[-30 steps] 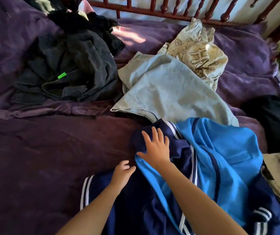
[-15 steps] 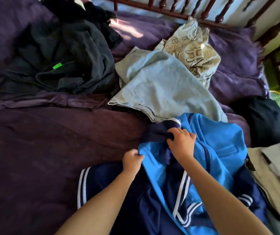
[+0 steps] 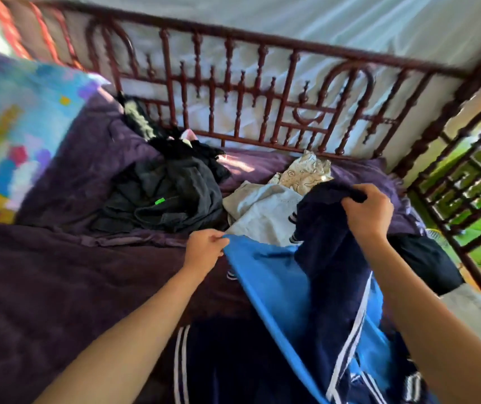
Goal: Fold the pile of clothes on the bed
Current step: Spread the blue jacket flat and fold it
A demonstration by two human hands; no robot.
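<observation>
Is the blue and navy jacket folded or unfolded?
Unfolded. The jacket hangs loose: the left hand pinches its blue edge, the right hand holds its navy part up.

No readable text; the green tag [image 3: 159,201] on the dark clothes [image 3: 186,185] is illegible.

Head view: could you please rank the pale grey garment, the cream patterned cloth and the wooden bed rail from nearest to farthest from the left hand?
From the left hand:
1. Pale grey garment, just beyond the hand, to its right.
2. Cream patterned cloth, behind the grey garment.
3. Wooden bed rail, along the bed's far edge.
</observation>
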